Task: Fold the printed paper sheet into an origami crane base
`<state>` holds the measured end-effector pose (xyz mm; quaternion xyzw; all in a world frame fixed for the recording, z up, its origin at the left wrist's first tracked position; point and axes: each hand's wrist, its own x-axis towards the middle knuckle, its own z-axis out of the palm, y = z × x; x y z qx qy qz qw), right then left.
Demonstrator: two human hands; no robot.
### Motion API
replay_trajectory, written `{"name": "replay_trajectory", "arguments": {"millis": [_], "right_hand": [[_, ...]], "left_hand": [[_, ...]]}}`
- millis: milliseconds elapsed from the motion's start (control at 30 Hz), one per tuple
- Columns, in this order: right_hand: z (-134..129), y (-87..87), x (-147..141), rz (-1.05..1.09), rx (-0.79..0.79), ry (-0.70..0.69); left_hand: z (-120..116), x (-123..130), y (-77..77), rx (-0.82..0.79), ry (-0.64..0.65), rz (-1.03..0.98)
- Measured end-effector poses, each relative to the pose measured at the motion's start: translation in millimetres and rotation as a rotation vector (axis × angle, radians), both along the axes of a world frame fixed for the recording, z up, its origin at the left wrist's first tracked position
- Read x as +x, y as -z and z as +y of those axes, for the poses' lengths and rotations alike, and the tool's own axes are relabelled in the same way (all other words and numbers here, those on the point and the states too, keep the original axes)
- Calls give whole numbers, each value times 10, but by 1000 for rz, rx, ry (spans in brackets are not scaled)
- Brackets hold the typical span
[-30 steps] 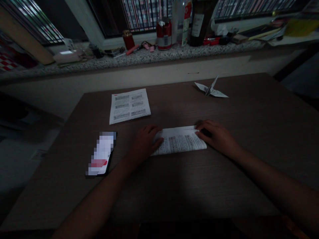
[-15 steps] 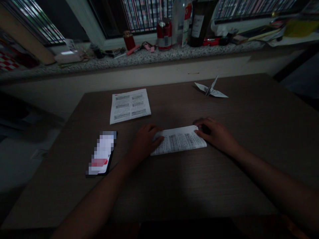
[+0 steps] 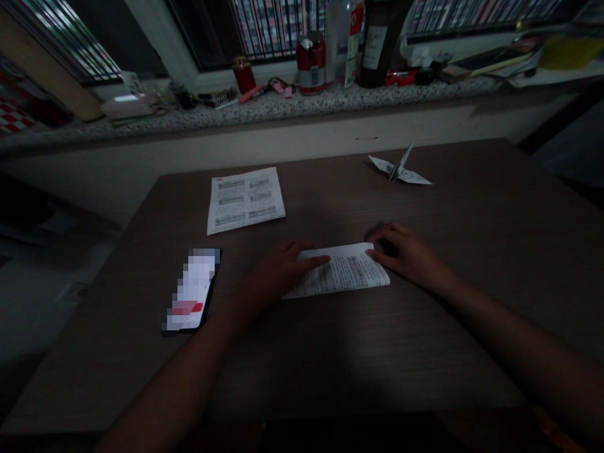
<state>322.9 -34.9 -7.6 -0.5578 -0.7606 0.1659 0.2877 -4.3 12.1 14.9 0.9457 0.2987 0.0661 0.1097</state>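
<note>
While the left hand (image 3: 278, 270) lay spread over the oblong folded white paper (image 3: 352, 272), between the near and far edges of the brown tabletop (image 3: 302, 358), the right hand (image 3: 415, 255), grip unclear, touched its far right corner, where uneven pressure could have skewed the layers.

It's dim in here; the far edge of the brown table (image 3: 472, 214) runs along a pale wall (image 3: 302, 142), below a speckled stone sill (image 3: 264, 112) and barred windows (image 3: 278, 31).

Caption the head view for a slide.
Left hand on a folded printed sheet, right hand at its far right corner, phone and paper crane on the same table.
</note>
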Motion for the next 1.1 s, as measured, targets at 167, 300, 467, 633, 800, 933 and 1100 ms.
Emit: {"name": "replay_trajectory", "arguments": {"millis": [167, 300, 467, 633, 800, 933, 1100], "right_hand": [[-8, 5, -14, -7, 8, -8], [-8, 20, -9, 0, 22, -17], [-11, 22, -4, 2, 21, -22], [-22, 3, -10, -6, 10, 0], [-19, -2, -10, 1, 8, -9], [-18, 7, -3, 8, -1, -26], [-18, 8, -13, 2, -24, 7]], "left_hand": [[-91, 51, -111, -94, 120, 86], [-274, 181, -128, -42, 53, 90], [-470, 260, 9, 5, 11, 50], [-462, 241, 138, -15, 91, 52], [-449, 253, 126, -38, 98, 90], [-469, 258, 138, -24, 90, 76], [-478, 260, 150, -26, 74, 57]]}}
